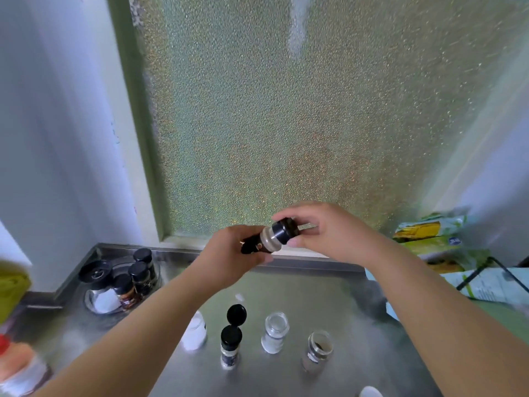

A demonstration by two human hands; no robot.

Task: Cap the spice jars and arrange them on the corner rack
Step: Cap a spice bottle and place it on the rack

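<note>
On the steel counter [286, 376], nearest the viewer, stand a flip-top jar [230, 343] with lid raised and two uncapped jars [274, 333]; above them, left hand [233, 253] grips a tilted spice jar [267, 241], right hand [323, 227] pinching its black cap [286, 230]; far left, corner rack [94, 306] holding capped jars [137, 276].

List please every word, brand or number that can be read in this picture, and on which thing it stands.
None can be read.
Packets at right: print blurred.
Paper under the wire: print too small.
Counter jar labels: blurred.
Rack jar labels: blurred.
</note>
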